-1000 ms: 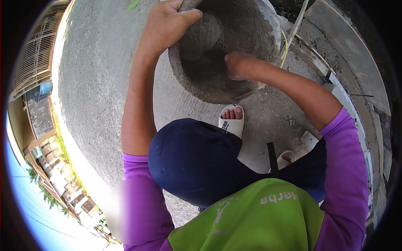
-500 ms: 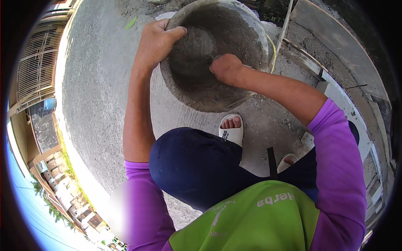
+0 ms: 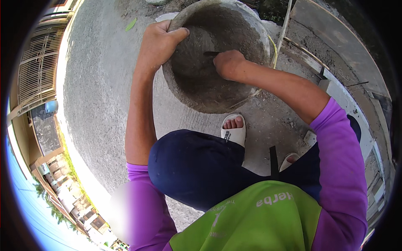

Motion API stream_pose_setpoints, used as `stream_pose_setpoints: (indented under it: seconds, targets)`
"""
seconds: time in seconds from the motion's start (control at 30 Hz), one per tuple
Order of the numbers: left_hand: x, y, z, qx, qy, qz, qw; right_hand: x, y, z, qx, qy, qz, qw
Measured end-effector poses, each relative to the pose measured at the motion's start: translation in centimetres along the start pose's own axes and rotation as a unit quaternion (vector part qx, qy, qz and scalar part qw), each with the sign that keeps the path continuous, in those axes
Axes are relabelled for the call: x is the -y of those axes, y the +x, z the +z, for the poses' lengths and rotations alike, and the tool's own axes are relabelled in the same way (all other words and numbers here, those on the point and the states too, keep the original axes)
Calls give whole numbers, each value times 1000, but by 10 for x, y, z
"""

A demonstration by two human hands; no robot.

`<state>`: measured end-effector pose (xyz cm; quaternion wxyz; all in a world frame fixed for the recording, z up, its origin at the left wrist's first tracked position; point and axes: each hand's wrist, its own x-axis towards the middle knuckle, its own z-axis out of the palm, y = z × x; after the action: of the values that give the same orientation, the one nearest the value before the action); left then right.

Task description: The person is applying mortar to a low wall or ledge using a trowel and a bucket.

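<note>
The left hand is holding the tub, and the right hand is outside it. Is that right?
Not quite: the right hand is inside the tub, not outside it. The head view shows this. The left hand is indeed holding the tub.

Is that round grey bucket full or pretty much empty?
Nearly empty: the bucket shows its bottom and residue-coated walls; whether loose material lies in the shadow, I can't tell.

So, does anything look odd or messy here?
The round container looks messy, with uneven grey residue caked inside. A lone green leaf stands out against the grey pavement.
</note>
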<state>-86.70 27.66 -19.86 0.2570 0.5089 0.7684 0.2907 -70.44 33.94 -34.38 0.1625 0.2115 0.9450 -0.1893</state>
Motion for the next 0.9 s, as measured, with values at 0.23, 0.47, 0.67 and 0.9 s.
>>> stream_pose_setpoints:
  seconds: [0.23,0.47,0.67,0.9]
  targets:
    - [-6,6,8,12,-35,3,999,-4,1,14,79,-9,-2,997]
    - [-5,15,9,29,-37,25,999,13,8,1,-123,38,-49,990]
    - [12,10,-10,14,-23,7,1000,-15,-2,7,-111,-68,-196,972]
    - [10,17,3,18,2,41,999,-22,-11,36,-59,-107,-214,969]
